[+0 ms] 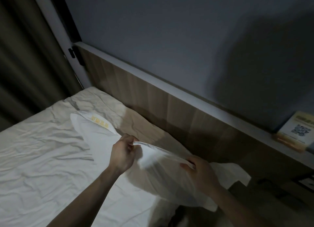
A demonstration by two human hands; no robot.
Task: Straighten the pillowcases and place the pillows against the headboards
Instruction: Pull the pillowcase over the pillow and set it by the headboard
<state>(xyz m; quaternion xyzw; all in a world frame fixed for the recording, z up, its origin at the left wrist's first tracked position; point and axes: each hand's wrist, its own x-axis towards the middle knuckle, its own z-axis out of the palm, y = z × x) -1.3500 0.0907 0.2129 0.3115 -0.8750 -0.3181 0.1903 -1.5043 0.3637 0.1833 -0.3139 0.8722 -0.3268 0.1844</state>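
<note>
A white pillow in a white pillowcase (pixel 153 174) lies across the head end of the bed, close to the wooden headboard (pixel 153 101). My left hand (pixel 123 153) pinches the pillowcase's upper edge near the middle. My right hand (pixel 202 170) grips the same edge further right, and the cloth is stretched taut between the two hands. The far left end of the pillow shows a yellow printed label (pixel 100 122). A loose flap of the case (pixel 232 174) hangs past my right hand.
A wrinkled white sheet (pixel 44 159) covers the mattress. A dark curtain (pixel 25 57) hangs at the left. On the headboard's ledge at the right stands a card with a QR code (pixel 299 131). A grey wall rises behind.
</note>
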